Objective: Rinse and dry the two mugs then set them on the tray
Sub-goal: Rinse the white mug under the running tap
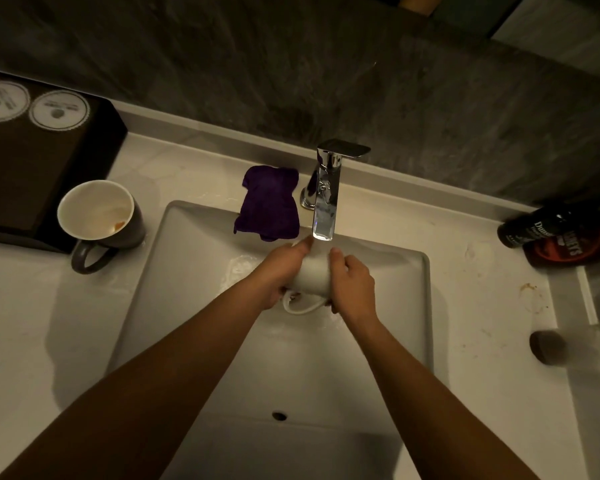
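Observation:
A white mug [311, 277] lies on its side over the sink [194, 271], just under the chrome tap [326, 199], its handle pointing toward me. My left hand [279, 271] grips its left side and my right hand [352, 284] wraps its right side. A dark mug [99, 220] with a white inside and a brown stain stands upright on the counter left of the sink. Behind that mug lies a black tray [32, 168] carrying two round paper coasters. A purple cloth [269, 204] hangs over the sink's back edge, left of the tap.
Dark bottles [555, 233] lie at the counter's right end. A small dark round object [548, 346] sits near the right edge, with brown stains [532, 294] on the counter beside it. A grey stone wall rises behind the counter.

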Demonstrator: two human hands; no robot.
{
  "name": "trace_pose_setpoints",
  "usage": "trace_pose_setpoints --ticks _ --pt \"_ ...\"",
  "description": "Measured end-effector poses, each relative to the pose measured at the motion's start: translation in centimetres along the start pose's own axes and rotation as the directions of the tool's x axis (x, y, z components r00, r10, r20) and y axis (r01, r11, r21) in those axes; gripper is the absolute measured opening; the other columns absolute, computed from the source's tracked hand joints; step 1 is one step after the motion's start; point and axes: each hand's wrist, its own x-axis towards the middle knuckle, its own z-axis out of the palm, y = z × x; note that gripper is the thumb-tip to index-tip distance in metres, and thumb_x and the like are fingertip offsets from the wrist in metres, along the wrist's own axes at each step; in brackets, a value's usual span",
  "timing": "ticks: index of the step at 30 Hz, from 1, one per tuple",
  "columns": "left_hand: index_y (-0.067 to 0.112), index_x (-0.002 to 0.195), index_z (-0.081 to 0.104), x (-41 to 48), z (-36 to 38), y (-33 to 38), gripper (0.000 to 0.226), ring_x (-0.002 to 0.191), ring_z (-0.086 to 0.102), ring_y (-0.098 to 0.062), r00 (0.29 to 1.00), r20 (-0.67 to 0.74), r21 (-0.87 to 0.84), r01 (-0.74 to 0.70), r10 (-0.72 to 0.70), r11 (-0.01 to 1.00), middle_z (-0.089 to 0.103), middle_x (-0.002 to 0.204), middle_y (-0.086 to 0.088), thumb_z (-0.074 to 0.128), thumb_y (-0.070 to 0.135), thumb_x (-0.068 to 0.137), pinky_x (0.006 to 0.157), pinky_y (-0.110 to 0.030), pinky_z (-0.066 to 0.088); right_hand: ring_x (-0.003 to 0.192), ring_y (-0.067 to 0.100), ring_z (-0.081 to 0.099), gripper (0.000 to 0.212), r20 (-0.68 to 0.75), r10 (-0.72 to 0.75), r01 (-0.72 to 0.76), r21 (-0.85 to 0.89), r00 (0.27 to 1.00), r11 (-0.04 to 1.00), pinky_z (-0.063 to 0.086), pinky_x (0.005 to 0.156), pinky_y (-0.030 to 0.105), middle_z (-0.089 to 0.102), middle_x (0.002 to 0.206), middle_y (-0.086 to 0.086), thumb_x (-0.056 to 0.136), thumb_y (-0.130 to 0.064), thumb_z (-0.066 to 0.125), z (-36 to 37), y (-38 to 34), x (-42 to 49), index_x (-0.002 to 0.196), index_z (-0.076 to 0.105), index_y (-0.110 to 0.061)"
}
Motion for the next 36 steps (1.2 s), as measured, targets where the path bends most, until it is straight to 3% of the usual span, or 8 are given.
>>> trace_pose_setpoints --ticks 3,5,10,15,19,23,29,36 --pt "0.022 0.131 0.068 0.1 -0.9 -0.8 0.044 0.114 0.07 -0.026 0.974 0.07 -0.065 -0.209 0.213 0.976 0.073 0.126 -0.007 0.063 0.049 0.097 0.095 -0.044 0.056 0.04 0.024 0.053 0.046 0.399 0.403 -0.515 0.229 0.823 0.826 0.03 0.034 0.019 0.065 0.065 0.014 0.096 -0.047 0.044 -1.2 -1.6 0.0 0.094 0.065 -0.006" --pt "0.018 0.12 0.074 0.4 -1.3 -1.0 0.035 0.108 0.071 -0.025 0.964 0.08 -0.179 -0.235 0.253 0.955 0.075 0.118 -0.009 0.068 0.041 0.094 0.091 -0.042 0.056 0.04 0.021 0.051 0.038 0.539 0.416 -0.606 0.238 0.732 0.759 0.028 0.035 0.017 0.064 0.062 0.013 0.092 -0.039 0.046 -1.4 -1.8 -0.2 0.091 0.069 -0.008" --pt "0.017 0.116 0.072 0.1 -0.6 0.5 0.036 0.096 0.074 -0.03 1.0 0.007 -0.102 0.03 -0.029 0.994 0.078 0.106 -0.01 0.07 0.044 0.092 0.08 -0.042 0.059 0.085 0.028 0.068 0.032 0.163 0.083 -0.099 0.091 0.983 0.991 0.057 0.048 0.037 0.067 0.101 0.008 0.102 -0.045 0.04 0.2 -1.1 -1.2 0.099 0.065 -0.024" --pt "0.015 0.112 0.075 -0.6 0.0 -0.7 0.073 0.102 0.075 -0.032 0.989 -0.107 -0.21 -0.124 0.103 0.97 0.079 0.108 -0.011 0.081 0.066 0.06 0.077 -0.041 0.055 0.064 0.033 0.065 0.041 0.312 0.308 -0.422 0.426 0.899 0.8 0.045 0.048 0.03 0.072 0.089 0.021 0.099 -0.047 0.05 0.4 -0.8 -1.4 0.107 0.066 -0.01" --pt "0.011 0.12 0.073 -1.2 0.4 -3.6 0.071 0.107 0.076 -0.03 0.971 -0.161 -0.427 -0.228 0.174 0.875 0.079 0.113 -0.012 0.088 0.058 0.069 0.086 -0.046 0.063 0.064 0.029 0.069 0.042 0.541 0.259 -0.565 0.535 0.8 0.627 0.052 0.051 0.031 0.073 0.087 0.02 0.097 -0.044 0.057 0.8 -1.6 -2.7 0.111 0.068 -0.006" --pt "0.009 0.121 0.071 -0.7 0.4 -4.0 0.075 0.1 0.078 -0.028 0.97 -0.232 -0.516 -0.191 0.078 0.835 0.08 0.11 -0.013 0.085 0.06 0.068 0.083 -0.044 0.064 0.056 0.03 0.067 0.059 0.276 0.241 -0.287 0.139 0.93 0.948 0.052 0.048 0.03 0.074 0.076 0.021 0.104 -0.053 0.03 1.0 -0.9 -2.3 0.094 0.066 -0.007" --pt "0.014 0.118 0.072 -0.4 -0.6 -3.2 0.077 0.097 0.079 -0.029 0.983 -0.175 -0.326 -0.103 0.047 0.94 0.081 0.106 -0.009 0.08 0.073 0.069 0.092 -0.052 0.062 0.052 0.018 0.059 0.044 0.175 -0.153 0.144 0.063 0.973 0.987 0.043 0.043 0.025 0.066 0.073 0.016 0.106 -0.046 0.035 -0.7 -1.7 0.0 0.1 0.063 -0.013" --pt "0.013 0.125 0.065 -1.2 -1.9 -2.5 0.073 0.1 0.075 -0.032 0.987 -0.135 -0.131 0.066 -0.084 0.989 0.076 0.114 -0.012 0.062 0.075 0.086 0.088 -0.049 0.062 0.04 0.025 0.054 0.038 0.286 -0.027 0.027 0.005 0.958 1.0 0.038 0.038 0.027 0.059 0.059 0.015 0.104 -0.026 0.049 -1.0 -0.9 0.7 0.093 0.064 0.006"
